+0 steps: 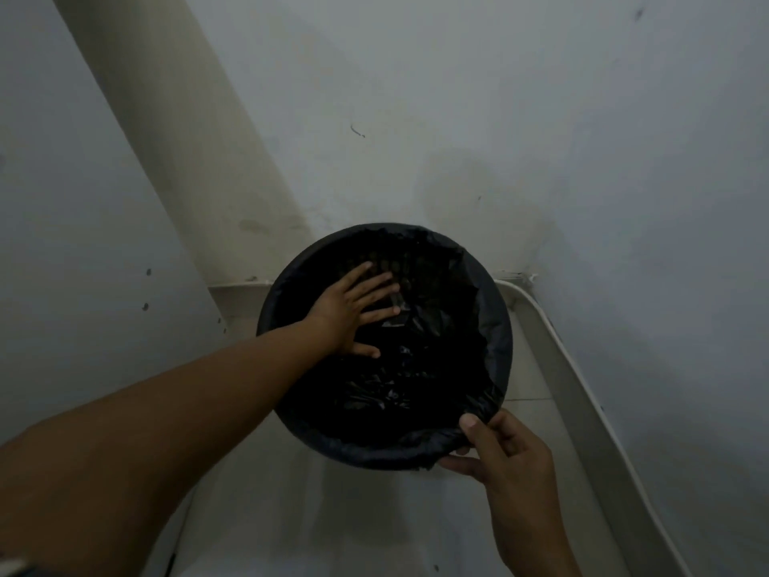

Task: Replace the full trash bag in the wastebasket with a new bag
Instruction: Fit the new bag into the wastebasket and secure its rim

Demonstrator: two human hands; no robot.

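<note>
Black plastic bag (pixel 491 326) lines wastebasket (pixel 374 458) in floor corner | left hand (pixel 353 310) flat, pressing inside | right hand (pixel 495 447) pinches folded bag at near rim | thin, limp, probably slippery; hold the rim fold

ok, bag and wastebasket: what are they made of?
Bag: thin black plastic film, going by crinkles, glossy glints, and folding softly over the rim. Wastebasket: a perforated grid shows through the bag, probably moulded plastic or metal mesh; too dark to tell which.
</note>
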